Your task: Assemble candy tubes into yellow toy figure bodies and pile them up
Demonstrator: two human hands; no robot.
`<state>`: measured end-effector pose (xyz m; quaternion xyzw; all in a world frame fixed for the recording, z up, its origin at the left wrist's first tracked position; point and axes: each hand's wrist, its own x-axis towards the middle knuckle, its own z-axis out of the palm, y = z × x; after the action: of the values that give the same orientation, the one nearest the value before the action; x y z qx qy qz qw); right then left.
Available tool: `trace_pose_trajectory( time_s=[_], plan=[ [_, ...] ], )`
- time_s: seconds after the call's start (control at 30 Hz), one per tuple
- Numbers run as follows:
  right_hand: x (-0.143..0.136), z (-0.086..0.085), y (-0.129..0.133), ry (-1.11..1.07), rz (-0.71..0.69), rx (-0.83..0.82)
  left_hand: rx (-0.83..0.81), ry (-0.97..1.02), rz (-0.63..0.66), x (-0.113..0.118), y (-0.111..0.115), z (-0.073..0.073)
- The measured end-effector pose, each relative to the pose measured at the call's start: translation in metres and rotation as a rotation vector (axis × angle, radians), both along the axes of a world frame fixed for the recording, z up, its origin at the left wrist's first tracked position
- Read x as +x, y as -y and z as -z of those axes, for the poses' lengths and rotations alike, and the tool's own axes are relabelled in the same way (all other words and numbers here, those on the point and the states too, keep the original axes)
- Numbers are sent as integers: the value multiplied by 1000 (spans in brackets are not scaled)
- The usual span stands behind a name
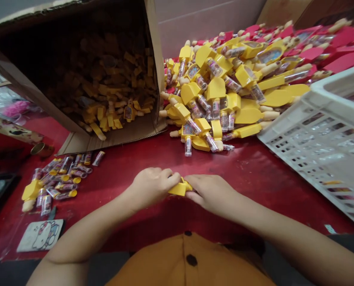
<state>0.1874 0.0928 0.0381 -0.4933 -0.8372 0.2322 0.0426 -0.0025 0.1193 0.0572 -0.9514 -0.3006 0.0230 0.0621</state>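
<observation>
In front of my body, both hands meet over the red table [120,222]. My left hand [151,186] is closed around a yellow plastic piece [177,189], thumb and fingers wrapped on its left side. My right hand [214,194] pinches the right end of the same piece; whatever else its fingers cover is hidden. Just beyond lies a heap of yellow paddle-shaped pieces [216,88], many with clear filled tubes and tan knobs attached. Left of my hands, several loose clear tubes [66,163], some with yellow caps, lie beside one yellow piece [32,190].
A tipped cardboard box [156,59] opens toward me, holding many yellow pieces. Similar pink pieces [343,59] are piled at back right. A white slatted crate [328,107] stands at right. A cartoon-cat phone case [41,235] lies near the left front edge.
</observation>
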Motion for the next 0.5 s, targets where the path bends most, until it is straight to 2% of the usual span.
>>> trace_pose_trajectory(
  time_s=[0.07, 0.13, 0.2, 0.27, 0.37, 0.5],
  plan=[
    [2, 4, 2, 39, -94, -7, -172, -23, -100, -3, 4, -1],
    [5, 11, 3, 70, -179, 101, -346, -31, -235, -7, 5, -5],
    [8, 19, 3, 83, -195, 202, -477, -25, -336, -12, 4, -7],
    [7, 25, 1, 49, -156, 207, -506, -10, -367, -15, 3, -5],
    [2, 27, -2, -63, -118, 50, -391, 6, -345, -16, 4, 2],
    [0, 28, 7, -371, -127, -354, -248, 11, -229, -16, 19, 8]
  ],
)
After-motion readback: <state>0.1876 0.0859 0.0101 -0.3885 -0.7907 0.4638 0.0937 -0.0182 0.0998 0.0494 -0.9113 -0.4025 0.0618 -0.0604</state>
